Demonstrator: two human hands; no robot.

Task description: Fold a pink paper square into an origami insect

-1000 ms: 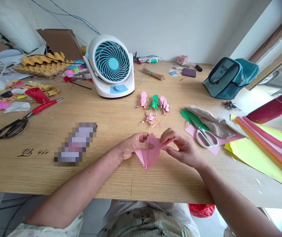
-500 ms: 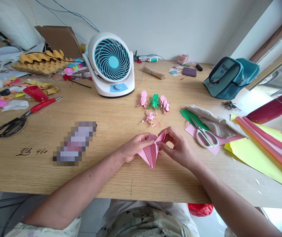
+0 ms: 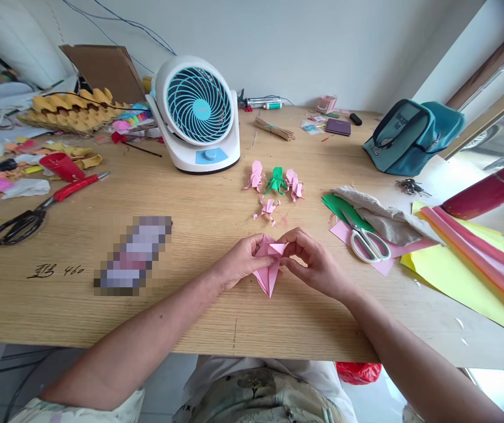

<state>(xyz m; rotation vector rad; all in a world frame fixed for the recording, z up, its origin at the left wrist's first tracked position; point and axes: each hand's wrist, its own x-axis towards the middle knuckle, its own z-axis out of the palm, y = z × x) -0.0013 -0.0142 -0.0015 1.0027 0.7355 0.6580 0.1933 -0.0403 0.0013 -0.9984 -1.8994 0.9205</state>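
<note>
A folded pink paper (image 3: 268, 276) with a pointed lower end is held between both hands, just above the table near its front edge. My left hand (image 3: 244, 261) grips its left side, the thumb lying across the front. On the right, my right hand (image 3: 307, 261) pinches the upper right part, where a small flap is folded over. Beyond the hands stand several small folded paper figures: a green one (image 3: 275, 180), a pink one (image 3: 256, 175) to its left, another pink one (image 3: 294, 185) to its right, and a pink one (image 3: 268, 208) nearer to me.
A white fan (image 3: 229, 138) stands behind, left of the figures. White-handled scissors (image 3: 370, 245) lie right on coloured paper, beside a grey cloth (image 3: 378, 217) and yellow sheets (image 3: 463, 282). Left are black-and-red shears (image 3: 18, 228) and a blurred-out rectangular object (image 3: 133, 255). A teal bag (image 3: 406, 141) sits back right.
The pink paper looks narrower, and its upper right flap has folded down and inward. My right hand has shifted slightly with it; my left hand still grips the left side.
</note>
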